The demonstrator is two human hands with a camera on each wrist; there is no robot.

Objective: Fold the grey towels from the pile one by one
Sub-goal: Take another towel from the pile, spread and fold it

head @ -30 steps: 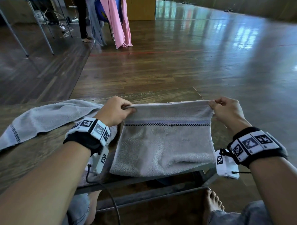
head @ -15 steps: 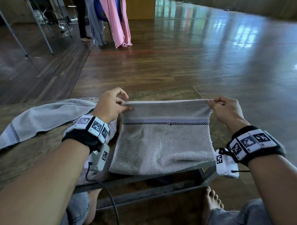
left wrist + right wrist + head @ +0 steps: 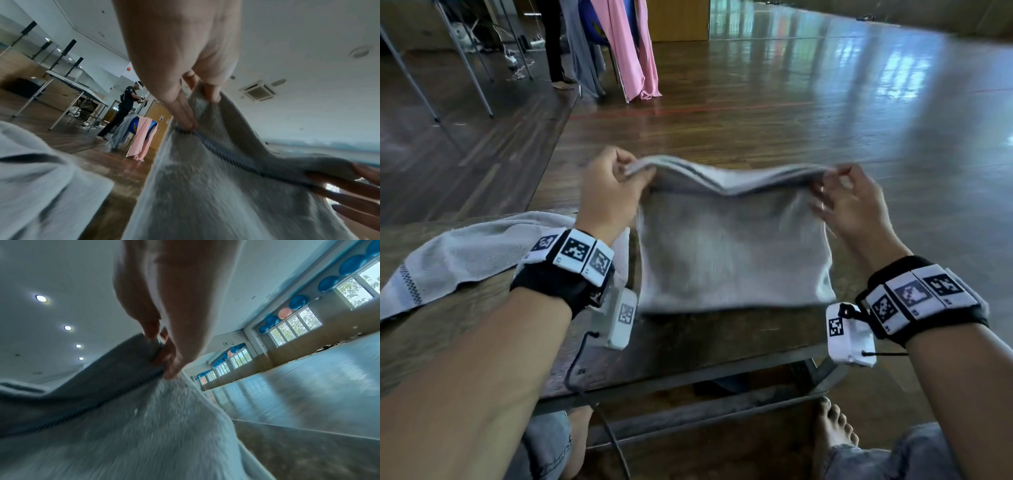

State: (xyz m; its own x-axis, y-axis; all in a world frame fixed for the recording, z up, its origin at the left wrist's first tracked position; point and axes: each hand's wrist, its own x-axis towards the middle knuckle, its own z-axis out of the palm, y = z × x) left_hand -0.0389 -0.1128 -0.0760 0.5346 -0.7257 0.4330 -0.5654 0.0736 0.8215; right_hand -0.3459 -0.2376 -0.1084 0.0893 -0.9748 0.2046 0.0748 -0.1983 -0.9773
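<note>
A grey towel (image 3: 732,250), folded double, hangs in the air above the wooden table (image 3: 688,346), its top edge sagging in the middle. My left hand (image 3: 619,185) pinches its top left corner (image 3: 197,97). My right hand (image 3: 839,195) pinches the top right corner (image 3: 156,344), with the other fingers spread. The towel's dark checked stripe (image 3: 224,154) faces away from me and shows in the left wrist view. A second grey towel (image 3: 472,257) lies crumpled on the table to the left, behind my left wrist.
The table's front edge (image 3: 688,377) runs just below the hanging towel, with my knees and bare feet (image 3: 835,428) under it. On the wooden floor behind stand folding tables (image 3: 448,61), a chair draped in pink and grey cloth (image 3: 619,48), and a person (image 3: 125,104).
Both hands have lifted the towel's far edge up off the table. The towel now hangs from their grip, and its striped side has turned away from me.
</note>
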